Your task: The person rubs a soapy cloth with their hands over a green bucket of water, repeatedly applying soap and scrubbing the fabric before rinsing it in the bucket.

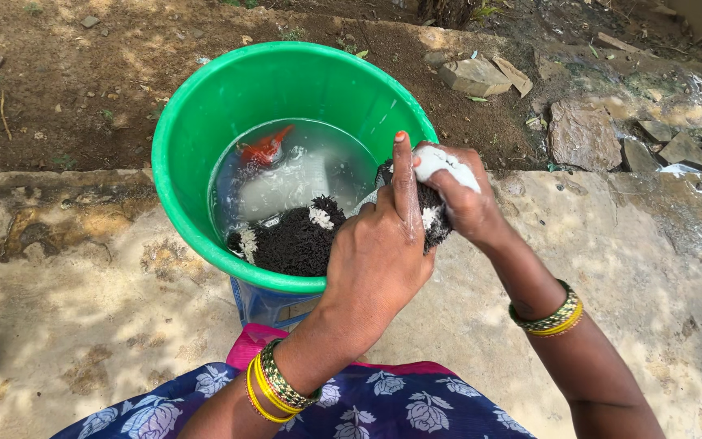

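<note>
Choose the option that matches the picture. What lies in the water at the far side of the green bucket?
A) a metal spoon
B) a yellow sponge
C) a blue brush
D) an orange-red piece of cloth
D: an orange-red piece of cloth sits in the water near the far wall of the green bucket, beyond the black and white cloth that both hands grip at the near rim.

Pale stone slab (82, 309), wet patches, carries green bucket (196, 106). Behind bucket: bare dirt w/ loose rocks (474, 75). Right of bucket, slab looks wet.
</note>
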